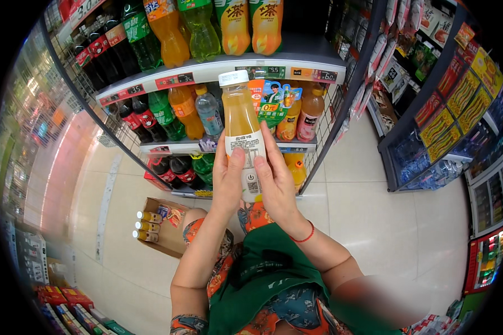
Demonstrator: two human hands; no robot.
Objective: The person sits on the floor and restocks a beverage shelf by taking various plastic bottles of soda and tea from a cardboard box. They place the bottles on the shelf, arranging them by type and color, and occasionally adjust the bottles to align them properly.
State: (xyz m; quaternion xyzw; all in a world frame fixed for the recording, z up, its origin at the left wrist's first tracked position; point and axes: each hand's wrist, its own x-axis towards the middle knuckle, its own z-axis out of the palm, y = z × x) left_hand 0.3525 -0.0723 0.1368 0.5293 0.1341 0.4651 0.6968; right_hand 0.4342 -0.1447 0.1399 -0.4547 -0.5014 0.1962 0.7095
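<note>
Between both hands I hold a juice bottle (pixel 237 114) upright, yellow-orange with a white cap and a white label facing me. My left hand (pixel 227 173) wraps its left side, thumb on the label. My right hand (pixel 274 176) grips the right side, its thumb also on the label; a red cord circles that wrist. Behind the bottle stands a drink shelf (pixel 207 72). A colourful promotional card (pixel 274 100) hangs from its edge, just right of the bottle.
On the floor at left lies an open cardboard box (pixel 165 240) with a few white-capped bottles (pixel 148 226). Soda bottles (pixel 170 33) line the shelf tiers. A rack of yellow and red snack packets (pixel 450 95) stands at right. Goods boxes (pixel 67 298) sit at lower left.
</note>
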